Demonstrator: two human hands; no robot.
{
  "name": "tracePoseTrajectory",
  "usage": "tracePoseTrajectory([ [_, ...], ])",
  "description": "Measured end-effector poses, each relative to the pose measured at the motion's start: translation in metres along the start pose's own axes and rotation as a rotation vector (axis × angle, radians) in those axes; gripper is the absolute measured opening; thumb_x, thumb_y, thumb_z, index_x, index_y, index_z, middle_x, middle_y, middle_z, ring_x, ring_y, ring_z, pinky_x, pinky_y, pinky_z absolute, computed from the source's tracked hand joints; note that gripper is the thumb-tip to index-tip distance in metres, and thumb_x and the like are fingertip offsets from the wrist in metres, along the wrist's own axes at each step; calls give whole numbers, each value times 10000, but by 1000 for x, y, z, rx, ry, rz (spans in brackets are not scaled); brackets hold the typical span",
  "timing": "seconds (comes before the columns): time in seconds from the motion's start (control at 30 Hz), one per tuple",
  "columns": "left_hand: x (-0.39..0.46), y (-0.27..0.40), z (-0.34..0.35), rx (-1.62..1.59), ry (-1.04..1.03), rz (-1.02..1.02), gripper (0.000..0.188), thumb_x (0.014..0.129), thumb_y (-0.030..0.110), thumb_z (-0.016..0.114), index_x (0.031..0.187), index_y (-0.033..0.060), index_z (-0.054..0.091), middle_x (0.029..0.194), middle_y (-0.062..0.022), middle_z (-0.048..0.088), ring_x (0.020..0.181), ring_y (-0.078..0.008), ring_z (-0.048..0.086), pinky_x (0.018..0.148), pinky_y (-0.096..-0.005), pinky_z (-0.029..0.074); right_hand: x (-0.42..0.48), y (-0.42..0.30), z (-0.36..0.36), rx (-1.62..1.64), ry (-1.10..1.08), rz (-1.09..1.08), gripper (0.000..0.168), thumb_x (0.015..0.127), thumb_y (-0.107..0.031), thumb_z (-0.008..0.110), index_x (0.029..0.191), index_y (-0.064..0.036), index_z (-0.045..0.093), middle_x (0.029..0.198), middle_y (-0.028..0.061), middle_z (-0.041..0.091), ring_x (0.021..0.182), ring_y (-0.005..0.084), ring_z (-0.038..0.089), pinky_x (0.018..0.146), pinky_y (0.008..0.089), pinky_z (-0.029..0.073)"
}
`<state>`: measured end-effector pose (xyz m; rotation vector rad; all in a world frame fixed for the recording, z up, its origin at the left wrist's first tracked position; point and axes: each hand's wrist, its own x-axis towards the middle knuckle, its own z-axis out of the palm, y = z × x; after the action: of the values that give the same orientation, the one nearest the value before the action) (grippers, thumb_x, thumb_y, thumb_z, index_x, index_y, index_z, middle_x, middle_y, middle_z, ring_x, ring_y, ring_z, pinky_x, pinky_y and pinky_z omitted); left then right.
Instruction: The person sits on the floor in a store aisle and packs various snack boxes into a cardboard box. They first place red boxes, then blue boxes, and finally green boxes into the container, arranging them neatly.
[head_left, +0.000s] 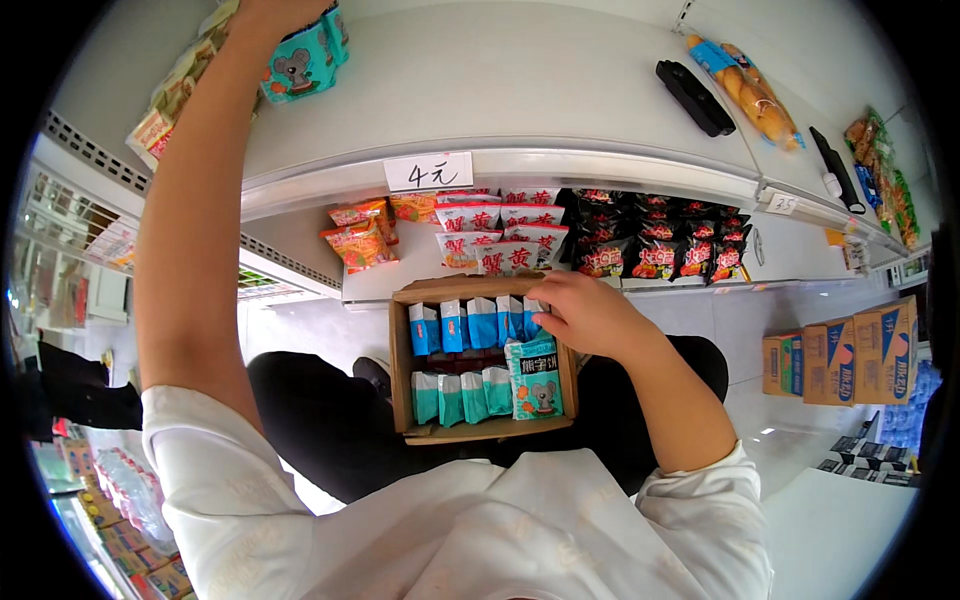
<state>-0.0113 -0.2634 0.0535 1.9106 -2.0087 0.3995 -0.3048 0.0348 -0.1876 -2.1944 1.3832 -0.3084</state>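
My left hand reaches up to the shelf, cut off by the picture's upper edge, over teal snack packets with a koala picture. Its fingers are hidden, so its grip does not show. An open cardboard box rests at my lap between my knees. My right hand grips the box's far right corner, with the thumb inside the rim. Blue-and-white packets stand in the box's far row, teal-and-white ones in the near row. One teal koala packet lies face up at the right side.
Beyond the box, a lower shelf holds orange packets, white-and-red packets and black packets. A handwritten price card hangs on the upper shelf edge. Bagged bread lies upper right. Cartons stand on the floor at right.
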Motion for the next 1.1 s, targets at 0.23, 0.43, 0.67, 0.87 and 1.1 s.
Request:
tracePoseTrajectory([
  [0.23, -34, -12, -17, -208, 190, 52, 704, 807, 277, 776, 1415, 6, 548, 1331, -286, 617, 1235, -430, 605, 1049, -465, 505, 5, -7, -2, -4, -44, -6, 301, 929, -220, 710, 1175, -49, 680, 1089, 152, 672, 1077, 367, 664, 883, 488, 562],
  [0.43, -59, -26, -45, -512, 364, -71, 571, 802, 196, 798, 1293, -3, 587, 1161, -242, 696, 1090, -409, 673, 956, -449, 522, 1, -5, 2, -16, 18, -47, 278, 914, -172, 724, 1155, -40, 680, 1072, 143, 678, 1024, 381, 672, 841, 481, 562],
  [0.67, -114, -52, -61, -783, 159, 237, 515, 871, 193, 765, 1331, 9, 623, 1279, -181, 680, 1127, -280, 669, 965, -391, 536, -3, 1, 7, -39, 81, -27, 258, 905, -163, 732, 1132, -47, 693, 1067, 140, 687, 1005, 382, 679, 835, 476, 567],
  [0.87, -212, -16, -37, -996, -121, 517, 462, 748, 92, 757, 1187, 16, 637, 1299, -158, 652, 1108, -222, 632, 936, -369, 514, 2, -2, 2, 4, 99, -8, 207, 901, -89, 727, 1099, -35, 696, 995, 140, 680, 933, 336, 696, 770, 440, 565],
  [1.1, -289, -6, 49, -1021, -652, 503, 452, 724, 20, 770, 1154, -9, 633, 1306, -181, 655, 1166, -276, 646, 998, -368, 499, 12, -35, 46, 1022, 21, 47, 739, 868, -37, 779, 1518, -85, 433, 1343, 196, 605, 1160, 273, 661, 917, 404, 584],
])
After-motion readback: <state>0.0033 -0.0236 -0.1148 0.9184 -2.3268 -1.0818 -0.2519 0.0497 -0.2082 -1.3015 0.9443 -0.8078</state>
